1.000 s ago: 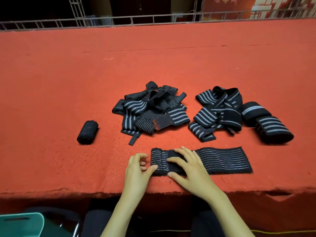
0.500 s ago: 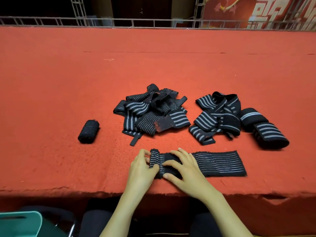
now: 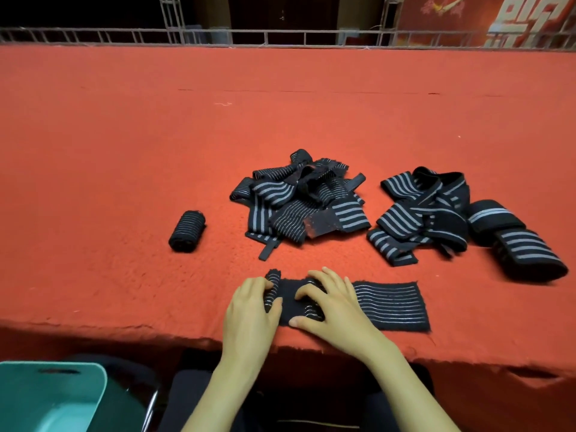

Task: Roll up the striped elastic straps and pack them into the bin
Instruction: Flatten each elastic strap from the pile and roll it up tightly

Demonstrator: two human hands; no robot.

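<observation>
- The strap (image 3: 389,304) is laid flat along the near edge of the table (image 3: 124,151), ready for rolling.
- Its started coil is gripped by the left hand (image 3: 249,310); the middle is pinned by the right hand (image 3: 333,307), fingers spread.
- 1 finished roll (image 3: 187,231) is parked aside; the bin (image 3: 78,388), seemingly unfilled, is placed below left.

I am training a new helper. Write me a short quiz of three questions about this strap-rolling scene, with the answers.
1. True or false: the teal bin stands on the red table.
2. Which hand grips the rolled end of the flat strap? A) left hand B) right hand C) neither
3. Fill in: the finished roll lies to the ____ of the middle pile.
Key: 1 false, the bin is below the table edge; 2 A, the right hand only presses the strap flat; 3 left.
</observation>
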